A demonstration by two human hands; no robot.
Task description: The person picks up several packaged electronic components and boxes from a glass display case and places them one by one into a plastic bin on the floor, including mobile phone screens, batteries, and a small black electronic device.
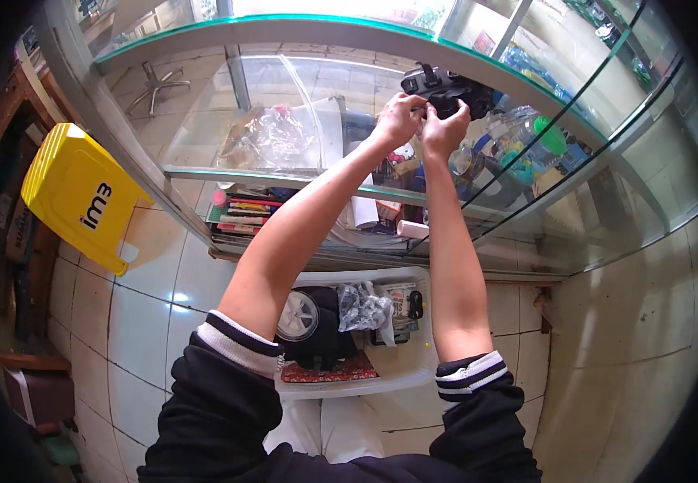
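Observation:
Both my arms reach forward into a glass display cabinet (pixel 268 183). At its upper shelf my left hand (pixel 398 119) and my right hand (pixel 446 131) are closed on the near side of a bulky black object (pixel 429 80) whose kind I cannot make out. The thumbs and fingers of the two hands almost meet at its lower edge. Just right of my right hand are clear plastic containers and a round green lid (pixel 550 135). Crumpled clear plastic (pixel 279 137) lies on the shelf left of my left forearm.
A white plastic tub (pixel 423 322) below my arms holds a black item with a round silver part (pixel 297 314), a grey plastic bag (pixel 363 307) and a red patterned piece (pixel 329 370). A yellow plastic stool-like object (pixel 75 193) stands left. Stacked books (pixel 244 213) fill the lower shelf's left end.

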